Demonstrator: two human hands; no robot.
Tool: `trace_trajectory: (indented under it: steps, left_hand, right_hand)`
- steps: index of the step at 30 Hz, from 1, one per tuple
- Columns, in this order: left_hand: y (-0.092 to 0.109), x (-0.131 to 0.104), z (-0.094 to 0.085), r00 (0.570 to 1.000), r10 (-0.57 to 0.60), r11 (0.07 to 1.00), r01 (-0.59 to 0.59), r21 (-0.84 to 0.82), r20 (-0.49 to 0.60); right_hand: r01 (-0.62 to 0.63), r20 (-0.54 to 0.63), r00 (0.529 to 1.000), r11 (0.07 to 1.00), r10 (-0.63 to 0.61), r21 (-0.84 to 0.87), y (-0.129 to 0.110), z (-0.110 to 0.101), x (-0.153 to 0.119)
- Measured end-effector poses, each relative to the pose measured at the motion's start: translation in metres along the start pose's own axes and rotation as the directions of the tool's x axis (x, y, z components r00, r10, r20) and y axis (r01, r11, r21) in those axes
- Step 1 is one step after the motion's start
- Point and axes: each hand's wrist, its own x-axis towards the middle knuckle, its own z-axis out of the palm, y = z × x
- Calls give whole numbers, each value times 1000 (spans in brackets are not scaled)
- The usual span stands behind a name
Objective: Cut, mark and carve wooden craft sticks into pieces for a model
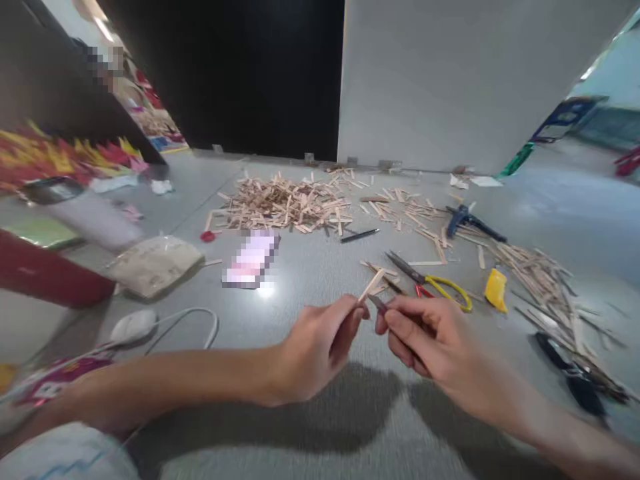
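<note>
My left hand (320, 343) pinches a flat wooden stick (371, 284), which points up and to the right from the fingertips. Close to the stick's lower end, my right hand (425, 340) grips a small grey blade (376, 303) between thumb and fingers. The blade's tip is turned toward the left hand; whether it touches the wood I cannot tell. Just beyond the hands lie scissors (435, 283) with one yellow and one red handle, beside more loose sticks. A dark pen (360, 235) rests farther back.
A large heap of wooden sticks (287, 203) lies at the back, before upright panels (425, 80). A glue gun (465, 220), a yellow piece (495, 291) and more sticks (545, 280) are to the right. Leftward are a pixelated phone-like rectangle (251, 259), a plastic bag (157, 263) and a white cable (213, 327).
</note>
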Motion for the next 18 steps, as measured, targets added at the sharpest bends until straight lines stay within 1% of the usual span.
trace_trajectory:
  steps: [3,5,8,10,13,16,17,18]
  left_hand:
    - [2,4,-3,999,-44,998,45,-38,25]
    - [3,6,-4,998,-63,996,65,-61,28]
    - [1,6,-3,996,-91,993,92,-72,21]
    - [-1,6,-1,993,-112,991,113,-74,23]
    - [-5,6,3,980,-190,973,195,-121,52]
    - [-15,4,11,951,-295,924,309,-223,95]
    - [-19,3,14,942,-319,906,336,-259,108]
    - [-22,1,17,930,-345,884,367,-289,125]
  right_hand:
    - [52,-101,993,995,-60,-82,9,7,-1]
    - [107,-149,980,981,-131,-160,16,11,-1]
    - [188,-197,950,949,-241,-253,26,17,1]
    - [213,-194,946,949,-260,-233,32,19,3]
    - [190,-151,966,971,-212,-149,40,20,7]
    - [79,-55,995,997,-79,-6,48,22,11]
    - [57,-30,998,998,-57,14,52,22,13]
    - [66,-26,997,998,-66,-1,56,22,15]
